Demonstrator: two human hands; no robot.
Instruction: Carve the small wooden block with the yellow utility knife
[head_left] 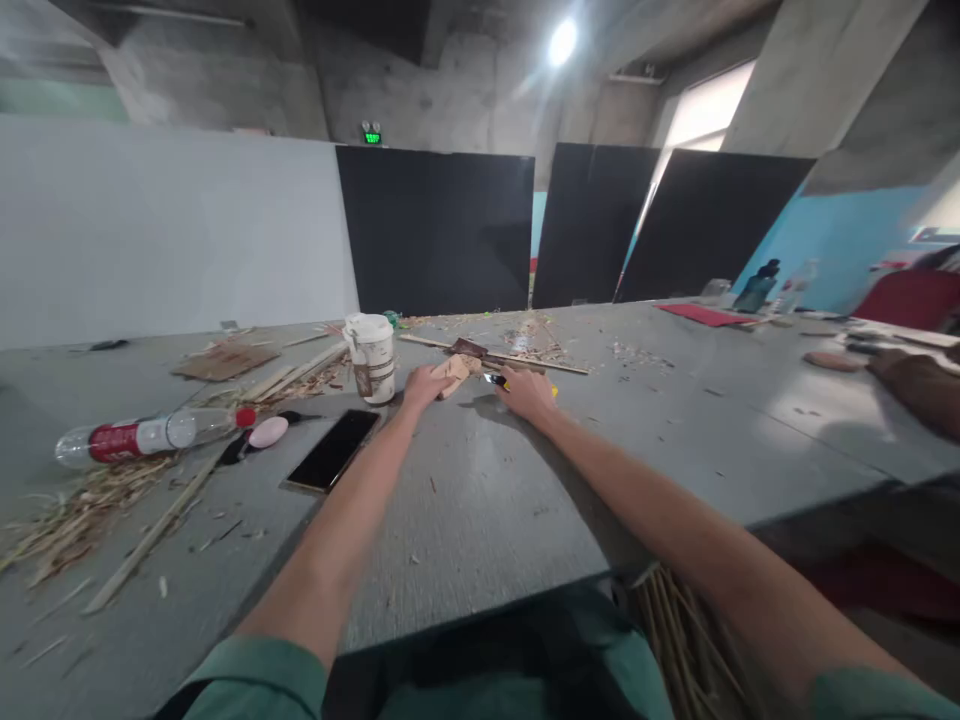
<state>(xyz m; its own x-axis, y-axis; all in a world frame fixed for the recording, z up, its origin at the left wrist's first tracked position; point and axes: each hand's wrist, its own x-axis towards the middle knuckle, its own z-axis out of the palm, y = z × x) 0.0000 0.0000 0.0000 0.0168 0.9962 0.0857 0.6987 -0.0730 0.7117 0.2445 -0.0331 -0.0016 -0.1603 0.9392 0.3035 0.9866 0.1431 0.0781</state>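
Note:
My left hand [426, 385] is closed on a small light-brown block of carved wood [455, 376], just above the grey table. What the block is shaped into is too small to tell. In my right hand [527, 392] is a utility knife [495, 380] with a yellow handle, fingers wrapped round it. Its blade points left toward the block, with a narrow gap between them. Behind the block lie a dark brown piece [469, 348] and a thin wooden strip [536, 363].
A lidded paper cup [371, 360] and a phone [335, 450] stand and lie left of my left hand. Farther left are a plastic bottle [154, 435] on its side, a pink oval object [268, 432] and wood strips [161, 530]. At right, another person's hand [911, 385] rests near the table.

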